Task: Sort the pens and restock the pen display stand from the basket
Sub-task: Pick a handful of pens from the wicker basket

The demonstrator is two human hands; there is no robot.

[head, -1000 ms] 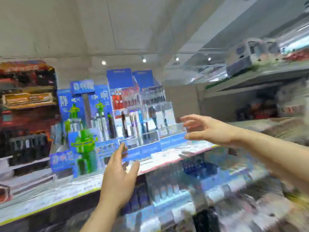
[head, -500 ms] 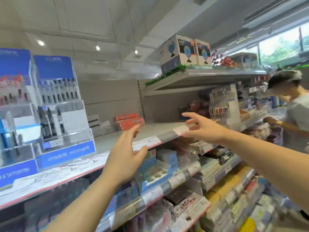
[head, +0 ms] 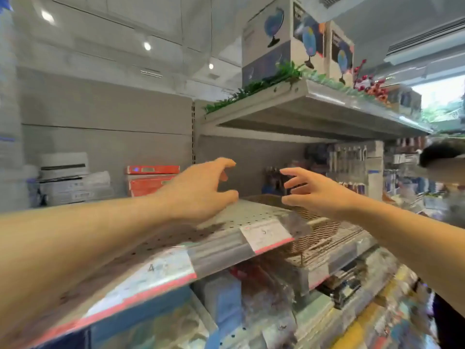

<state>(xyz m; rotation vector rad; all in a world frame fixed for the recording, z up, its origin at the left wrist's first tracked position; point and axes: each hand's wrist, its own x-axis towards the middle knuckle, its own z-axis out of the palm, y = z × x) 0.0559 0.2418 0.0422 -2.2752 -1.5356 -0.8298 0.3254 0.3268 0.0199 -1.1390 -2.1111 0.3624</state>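
Both hands up over the shelf [head: 251, 215] edge, left hand [head: 198, 192] and right hand [head: 314, 190] fingers spread, holding nothing, basket [head: 317, 230] just below the right.

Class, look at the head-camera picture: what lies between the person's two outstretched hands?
Nothing is held there: between the left hand and right hand only the shelf back panel shows.

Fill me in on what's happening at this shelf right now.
A person is reaching with both bare hands toward a woven basket on the perforated shelf. The left hand and right hand are open, fingers spread, holding nothing and not yet on the basket. What the basket holds is too blurred to tell.
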